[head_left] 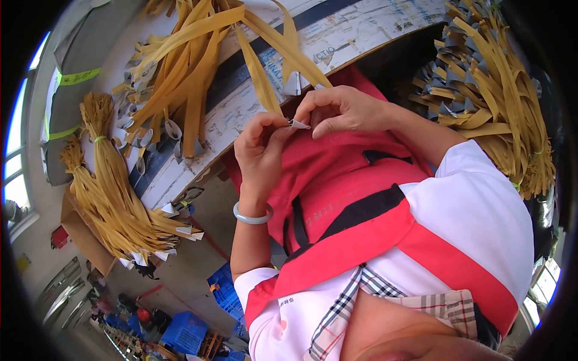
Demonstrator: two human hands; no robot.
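Note:
My left hand (262, 147) pinches at a small white pointed tab (300, 125), its thumb and fingers closed. My right hand (346, 111) curls in from the other side, fingers bent around something I cannot make out, the thumb beside the tab. From the table edge, one yellow-tan fabric strip (259, 75) runs down behind my left fingers, and another strip (295, 54) passes behind my right hand. A grey-white folded strip end (293, 84) shows just above the hands. Whether the tab belongs to either strip is hidden by my fingers.
Loose yellow-tan strips (192, 78) with grey-white ends spread over the worn table (367, 36). Tied bundles (114, 180) hang at its left side, above a cardboard box (84, 231). A large strip heap (494, 102) lies at right. Blue crates (183, 332) stand on the floor.

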